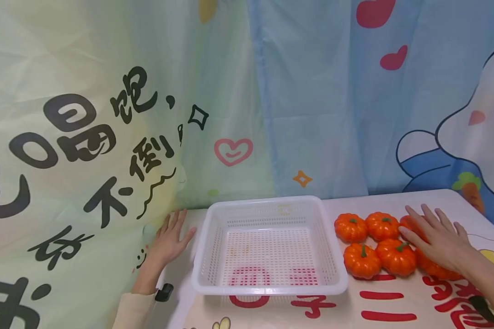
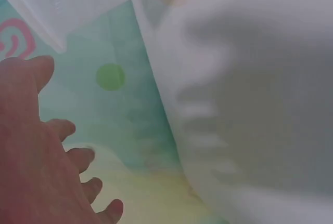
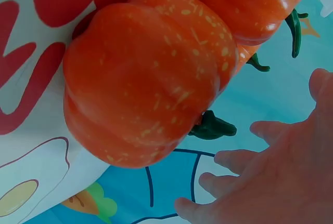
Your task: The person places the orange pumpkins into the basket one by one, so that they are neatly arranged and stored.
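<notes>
Right hand (image 1: 443, 238) and left hand (image 1: 171, 241) spread, fingers apart, gripping nothing. Pumpkins (image 1: 396, 259) appear light, stiff and slippery, best cupped round the sides.

White rectangular plastic basket (image 1: 267, 290) on white printed table (image 1: 271, 317); orange ribbed round pumpkins (image 1: 396, 259) right; printed cloth curtain (image 1: 304, 91) far behind.

Six glossy orange pumpkins (image 1: 396, 259), ribbed and flecked with yellow, sit close together in two rows of three on the surface (image 1: 346, 304), their short green stems (image 1: 402, 246) showing on those in plain sight. Just left of them stands the basket (image 1: 270, 289), white, rectangular and perforated, upright with its open side up, red print showing through its mesh floor.
</notes>
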Available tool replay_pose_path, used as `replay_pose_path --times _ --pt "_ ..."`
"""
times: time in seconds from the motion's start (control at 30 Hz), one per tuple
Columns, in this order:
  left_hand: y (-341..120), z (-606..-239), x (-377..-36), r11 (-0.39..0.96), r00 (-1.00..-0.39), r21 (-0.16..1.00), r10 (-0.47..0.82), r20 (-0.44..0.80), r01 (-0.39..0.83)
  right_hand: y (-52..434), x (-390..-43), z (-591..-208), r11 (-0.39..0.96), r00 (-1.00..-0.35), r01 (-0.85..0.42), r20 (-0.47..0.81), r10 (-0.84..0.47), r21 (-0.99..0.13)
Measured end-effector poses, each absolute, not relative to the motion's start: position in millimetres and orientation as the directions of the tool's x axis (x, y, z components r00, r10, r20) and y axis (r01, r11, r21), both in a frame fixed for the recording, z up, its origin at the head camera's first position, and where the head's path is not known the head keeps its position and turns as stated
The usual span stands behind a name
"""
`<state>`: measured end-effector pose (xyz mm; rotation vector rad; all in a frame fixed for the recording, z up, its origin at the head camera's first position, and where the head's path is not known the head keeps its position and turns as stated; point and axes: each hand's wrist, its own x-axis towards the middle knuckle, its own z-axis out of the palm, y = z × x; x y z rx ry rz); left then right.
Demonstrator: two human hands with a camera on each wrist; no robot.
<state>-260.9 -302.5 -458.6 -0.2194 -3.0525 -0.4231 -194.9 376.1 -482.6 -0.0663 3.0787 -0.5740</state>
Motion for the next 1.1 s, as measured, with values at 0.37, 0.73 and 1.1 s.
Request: replay_pose_path --times 0.37,0.73,1.1 --pt "-289 -453 -261 0.896 -0.985 0.41 0.16 0.06 0.171 376 -193 -481 0.938 -1.0 -0.031 0.011 -0.03 -0.345" --pt "-262 -447 -262 0.848 -0.986 0.51 0.166 0.01 0.147 375 -183 -477 0.931 -0.999 -0.005 0.05 0.014 -0.364" --pt "-257 -447 -262 0.846 -0.987 0.514 0.159 0.009 0.141 384 -169 -478 0.93 -0.99 0.038 0.11 0.084 -0.367"
